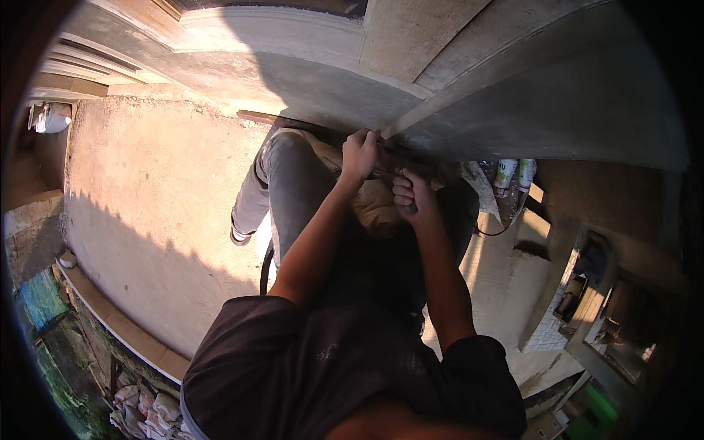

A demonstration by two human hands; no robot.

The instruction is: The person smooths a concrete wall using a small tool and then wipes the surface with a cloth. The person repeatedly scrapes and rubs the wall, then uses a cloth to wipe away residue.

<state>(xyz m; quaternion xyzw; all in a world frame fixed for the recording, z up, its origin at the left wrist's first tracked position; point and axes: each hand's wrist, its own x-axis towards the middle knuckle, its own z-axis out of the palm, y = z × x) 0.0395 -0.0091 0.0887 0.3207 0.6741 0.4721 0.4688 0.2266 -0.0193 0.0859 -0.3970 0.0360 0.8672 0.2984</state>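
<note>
My left hand is closed, fingers curled, near the foot of the grey wall in front of me. Lower and to its right, my right hand makes a fist, with a small dark end showing below the fingers. Something dark lies in shadow between the two hands, and its kind is too dim to tell. Under them a tan cloth-like thing rests between my knees. A dark narrow strip runs along the wall's base to the left of my left hand.
Two white-and-green cylindrical containers stand to the right, beside a pale crumpled sheet and a thin black cable. Shelving with mixed items is farther right. A low ledge and a heap of sacks lie at the left.
</note>
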